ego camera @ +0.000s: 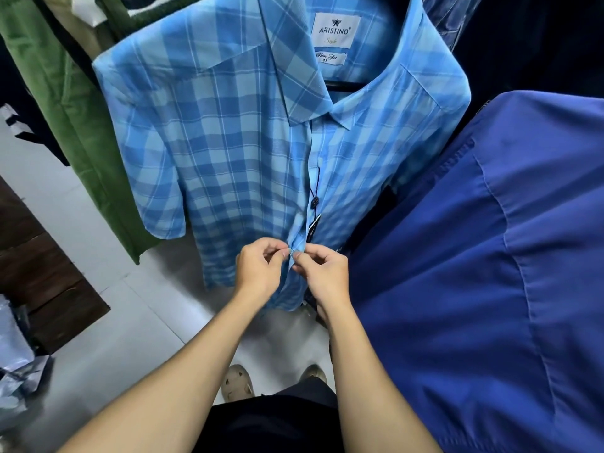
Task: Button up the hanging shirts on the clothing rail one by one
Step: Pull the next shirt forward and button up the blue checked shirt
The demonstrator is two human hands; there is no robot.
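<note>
Currently, a short-sleeved plaid shirt (228, 142) in light and mid-blue checks with thin white lines hangs from a black hanger (343, 86), front facing the person. Its weave looks thin and smooth. The pointed collar lies flat, and a white woven label (336, 30) shows inside the neck. A black tag cord (315, 197) dangles along the front placket (310, 152).

Low on that placket, near the hem, both hands meet. The left hand (258, 273) pinches the fabric edge between thumb and forefinger. The right hand (325, 276) pinches the opposite edge the same way, its fingertips almost touching the left's. The button itself cannot be made out.

A plain blue shirt (490, 256) of smooth cloth hangs just right of the plaid one. A green velvety garment (75, 125) hangs to its left, above pale floor tiles (114, 322).
</note>
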